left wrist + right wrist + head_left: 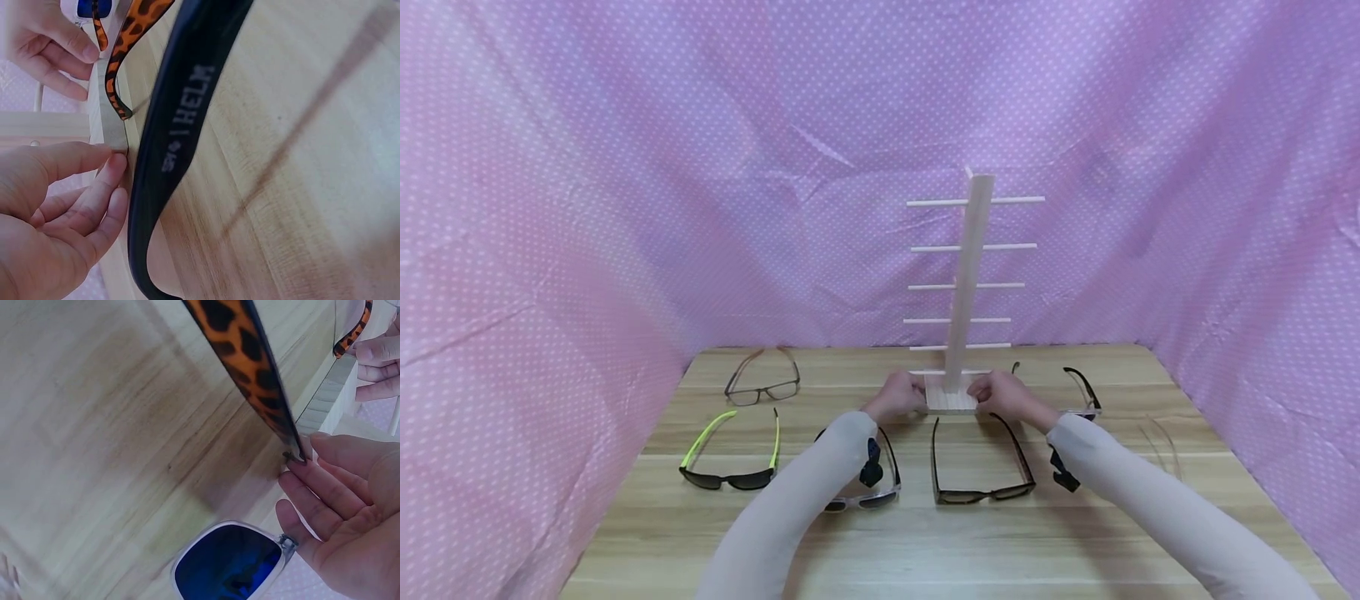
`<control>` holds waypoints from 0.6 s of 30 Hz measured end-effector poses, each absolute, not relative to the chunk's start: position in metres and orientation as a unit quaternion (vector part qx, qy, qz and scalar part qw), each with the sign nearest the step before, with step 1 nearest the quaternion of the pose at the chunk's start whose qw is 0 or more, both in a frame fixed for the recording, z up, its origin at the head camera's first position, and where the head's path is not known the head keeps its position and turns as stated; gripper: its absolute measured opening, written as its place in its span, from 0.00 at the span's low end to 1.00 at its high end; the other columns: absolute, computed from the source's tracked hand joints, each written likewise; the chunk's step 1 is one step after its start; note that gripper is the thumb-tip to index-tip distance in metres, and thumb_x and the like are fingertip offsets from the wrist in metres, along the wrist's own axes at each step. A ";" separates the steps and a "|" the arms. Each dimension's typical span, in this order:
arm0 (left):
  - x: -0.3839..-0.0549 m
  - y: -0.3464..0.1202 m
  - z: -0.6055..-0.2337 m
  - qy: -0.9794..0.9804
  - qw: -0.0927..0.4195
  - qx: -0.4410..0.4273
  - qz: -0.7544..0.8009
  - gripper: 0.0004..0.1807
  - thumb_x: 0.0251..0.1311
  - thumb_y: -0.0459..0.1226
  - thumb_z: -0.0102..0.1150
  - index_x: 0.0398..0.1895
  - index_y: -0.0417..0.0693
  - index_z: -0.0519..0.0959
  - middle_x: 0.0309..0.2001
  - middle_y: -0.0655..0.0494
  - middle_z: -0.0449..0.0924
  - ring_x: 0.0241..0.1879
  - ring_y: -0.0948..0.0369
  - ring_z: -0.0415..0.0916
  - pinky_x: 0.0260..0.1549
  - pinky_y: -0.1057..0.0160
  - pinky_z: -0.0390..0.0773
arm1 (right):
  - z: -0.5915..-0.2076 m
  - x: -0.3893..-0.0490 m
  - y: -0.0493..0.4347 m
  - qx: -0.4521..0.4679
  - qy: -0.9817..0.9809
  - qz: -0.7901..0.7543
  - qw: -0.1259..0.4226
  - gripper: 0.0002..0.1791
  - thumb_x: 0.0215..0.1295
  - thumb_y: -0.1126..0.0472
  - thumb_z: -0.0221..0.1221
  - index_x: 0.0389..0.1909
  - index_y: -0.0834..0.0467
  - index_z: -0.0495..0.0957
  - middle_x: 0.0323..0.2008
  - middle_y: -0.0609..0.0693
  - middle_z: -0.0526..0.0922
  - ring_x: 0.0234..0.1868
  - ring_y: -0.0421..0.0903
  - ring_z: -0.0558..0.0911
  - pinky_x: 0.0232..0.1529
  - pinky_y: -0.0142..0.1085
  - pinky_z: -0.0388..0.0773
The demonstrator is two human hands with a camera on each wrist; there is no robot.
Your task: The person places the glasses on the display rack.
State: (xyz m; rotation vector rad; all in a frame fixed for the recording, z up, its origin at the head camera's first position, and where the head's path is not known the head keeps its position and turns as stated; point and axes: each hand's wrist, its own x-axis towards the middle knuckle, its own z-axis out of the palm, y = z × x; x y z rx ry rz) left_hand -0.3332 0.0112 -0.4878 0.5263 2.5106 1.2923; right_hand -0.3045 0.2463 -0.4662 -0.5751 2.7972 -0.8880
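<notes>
A pale wooden glasses display stand (968,283) with several thin crossbars stands upright at the table's far side. At the left edge of its flat base, my left hand (901,395) pinches the wood between thumb and fingers. The opposite edge is gripped by my right hand (1004,395). Tortoiseshell-armed sunglasses (985,495) lie just in front of the base; one arm's tip comes up against my right fingers in the right wrist view. A black glasses arm (181,125) lettered HELM crosses the left wrist view beside my left hand.
Clear-fronted sunglasses (880,500) lie partly under my left forearm. Sunglasses with neon-yellow arms (775,442) and brown-grey eyeglasses (763,393) are at left. Blue-lensed glasses (228,562) sit by my right hand, and thin-framed glasses (1174,454) lie farther right. Pink dotted cloth (775,167) hangs around the table.
</notes>
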 end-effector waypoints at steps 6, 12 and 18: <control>-0.334 0.013 -0.487 0.874 0.142 0.164 0.436 0.11 0.51 0.22 0.65 0.39 0.29 0.86 0.18 0.60 0.72 0.18 0.65 0.64 0.18 0.71 0.65 | -0.467 -0.305 0.245 -0.190 0.933 -0.296 0.072 0.16 0.56 0.74 0.68 0.46 0.73 0.84 0.41 0.66 0.89 0.44 0.58 0.88 0.47 0.47 0.85; -0.332 0.012 -0.485 0.873 0.149 0.158 0.437 0.11 0.51 0.22 0.64 0.40 0.29 0.85 0.19 0.60 0.72 0.19 0.65 0.64 0.19 0.71 0.64 | -0.469 -0.305 0.246 -0.193 0.930 -0.303 0.075 0.16 0.56 0.75 0.68 0.46 0.74 0.83 0.41 0.67 0.88 0.44 0.59 0.88 0.47 0.46 0.86; -0.331 0.012 -0.484 0.869 0.153 0.161 0.441 0.12 0.52 0.22 0.63 0.42 0.28 0.84 0.20 0.59 0.71 0.20 0.65 0.64 0.19 0.70 0.65 | -0.466 -0.304 0.248 -0.207 0.931 -0.293 0.072 0.16 0.56 0.75 0.68 0.46 0.74 0.83 0.41 0.67 0.88 0.44 0.59 0.88 0.46 0.47 0.86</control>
